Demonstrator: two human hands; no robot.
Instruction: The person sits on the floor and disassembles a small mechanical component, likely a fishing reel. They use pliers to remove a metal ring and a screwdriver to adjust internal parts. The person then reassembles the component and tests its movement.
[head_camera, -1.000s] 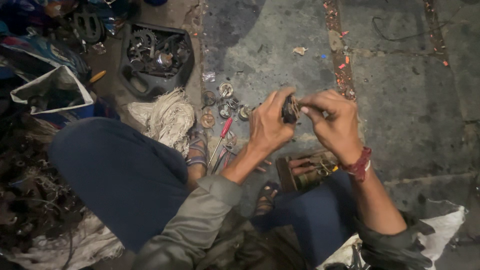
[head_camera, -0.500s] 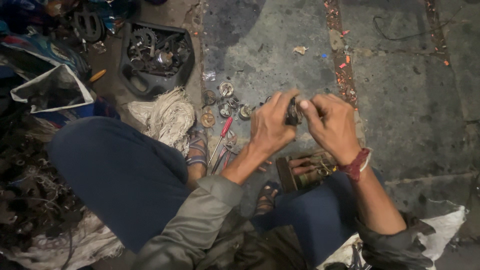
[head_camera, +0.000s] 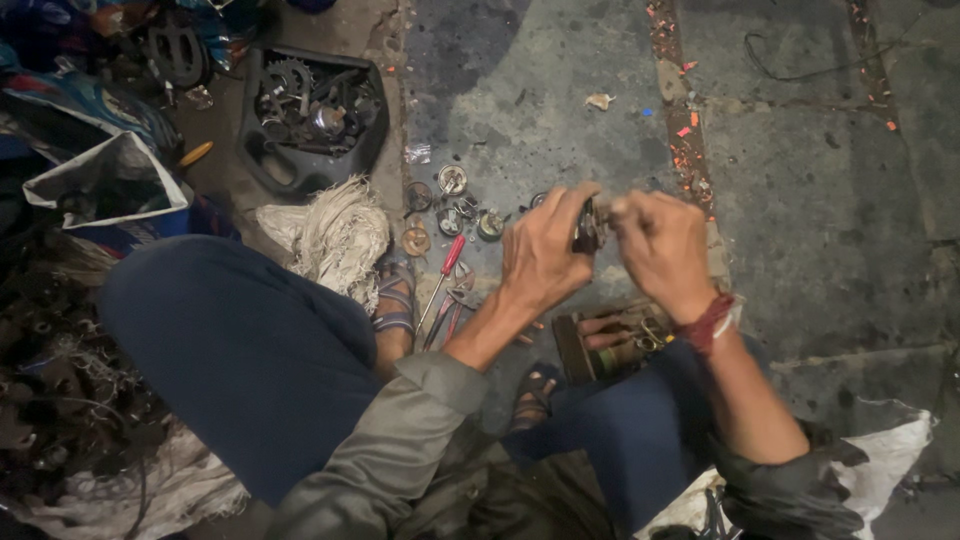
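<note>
Person crouched on the concrete floor (head_camera: 800, 200), working above it, roughly mid-floor.

Left hand (head_camera: 545, 255) and right hand (head_camera: 665, 250) both closed round a small dark metal part (head_camera: 588, 226), pinched between the fingertips and held clear of the floor. Part mostly hidden by fingers; probably its long axis runs upright, top end towards the far edge of the floor, but hard to be sure.

Step in hand looks like fitting or turning something on the part. Next move calls for a steady left grip while the right fingers twist.

On the floor beyond the hands: small round metal pieces (head_camera: 450, 205). Near the left foot: a red-handled screwdriver (head_camera: 442, 280). Far left corner: a black tray of scrap (head_camera: 310, 115).
</note>
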